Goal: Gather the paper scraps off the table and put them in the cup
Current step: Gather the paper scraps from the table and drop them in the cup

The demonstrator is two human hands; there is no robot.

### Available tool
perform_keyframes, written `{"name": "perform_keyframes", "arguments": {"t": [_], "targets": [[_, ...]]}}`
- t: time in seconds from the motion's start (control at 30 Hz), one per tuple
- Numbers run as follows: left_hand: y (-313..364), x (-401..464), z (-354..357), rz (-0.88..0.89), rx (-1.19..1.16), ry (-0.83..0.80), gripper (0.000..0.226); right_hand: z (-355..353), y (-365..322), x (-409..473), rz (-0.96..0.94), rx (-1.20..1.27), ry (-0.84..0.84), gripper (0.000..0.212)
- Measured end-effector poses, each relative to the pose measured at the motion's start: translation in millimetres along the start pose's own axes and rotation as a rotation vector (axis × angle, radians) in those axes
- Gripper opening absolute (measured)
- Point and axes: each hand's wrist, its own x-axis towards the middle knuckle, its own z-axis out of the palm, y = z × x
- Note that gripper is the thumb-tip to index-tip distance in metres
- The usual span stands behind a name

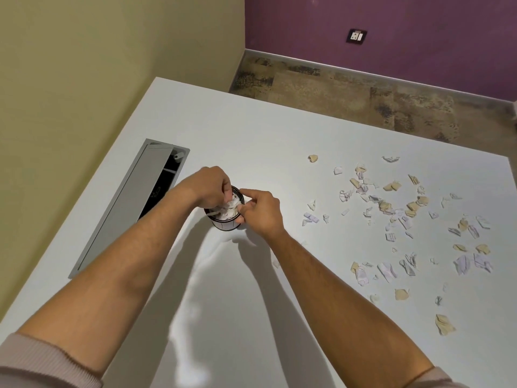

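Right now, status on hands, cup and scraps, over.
Left hand pressing scraps into the cup; right hand steadying its rim. Cup nearly full. Many paper scraps loose on the table, right side. Nothing blocking.

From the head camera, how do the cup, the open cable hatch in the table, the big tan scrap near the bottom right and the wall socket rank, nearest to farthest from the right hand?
1. The cup: right at the right hand, whose fingers touch its rim.
2. The cable hatch: to the left, beyond the cup.
3. The tan scrap: near the table's right edge.
4. The wall socket: on the purple wall, past the table.
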Motion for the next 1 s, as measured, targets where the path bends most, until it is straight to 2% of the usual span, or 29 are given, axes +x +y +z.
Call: {"name": "perform_keyframes", "arguments": {"t": [0.17,0.33,0.6,0.77,0.93,1.0], "targets": [[3,6,28,-0.005,0.243,-0.169,0.011,1,3,2,0.017,0.029,0.008,0.041],[1,22,37,-0.008,0.348,-0.185,0.023,6,9,8,0.05,0.013,0.015,0.044],[1,22,53,0.007,0.31,-0.143,0.032,11,14,9,0.025,0.032,0.019,0.044],[-6,-1,54,0.025,0.167,0.049,0.018,11,15,9,0.026,0.034,0.034,0.042],[-25,-14,50,-0.002,-0.114,0.516,0.02,10,20,4,0.026,0.12,0.029,0.041],[-37,-14,50,-0.053,-0.184,0.614,0.024,11,22,3,0.026,0.147,0.039,0.042]]}}
